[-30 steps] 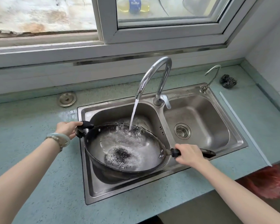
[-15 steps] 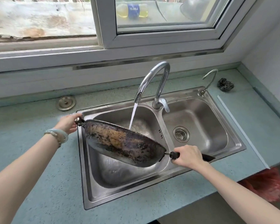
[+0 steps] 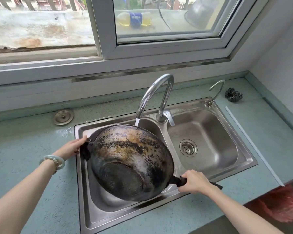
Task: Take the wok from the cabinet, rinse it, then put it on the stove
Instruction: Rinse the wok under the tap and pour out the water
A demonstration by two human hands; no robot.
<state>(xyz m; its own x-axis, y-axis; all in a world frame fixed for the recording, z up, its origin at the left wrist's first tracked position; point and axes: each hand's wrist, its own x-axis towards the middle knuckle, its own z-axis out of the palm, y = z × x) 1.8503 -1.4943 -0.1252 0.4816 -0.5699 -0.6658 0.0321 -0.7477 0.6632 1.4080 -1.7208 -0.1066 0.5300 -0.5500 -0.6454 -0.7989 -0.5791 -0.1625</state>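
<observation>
The wok is tipped steeply away from me over the left basin of the steel double sink, its scorched black and rusty underside facing me. My left hand grips the small black helper handle at the wok's left rim. My right hand is closed around the long black handle at the lower right. The curved tap runs a thin stream of water that falls behind the wok's far rim. The wok's inside is hidden.
The right basin with its drain strainer is beside the wok. A small second tap and a steel scourer sit at the back right. A metal plug cover lies on the blue-green counter. Red plastic bag lies below the counter edge.
The wok went from level and full of water to tipped far over, its underside now facing me. Both hands kept their grips and turned with it.
</observation>
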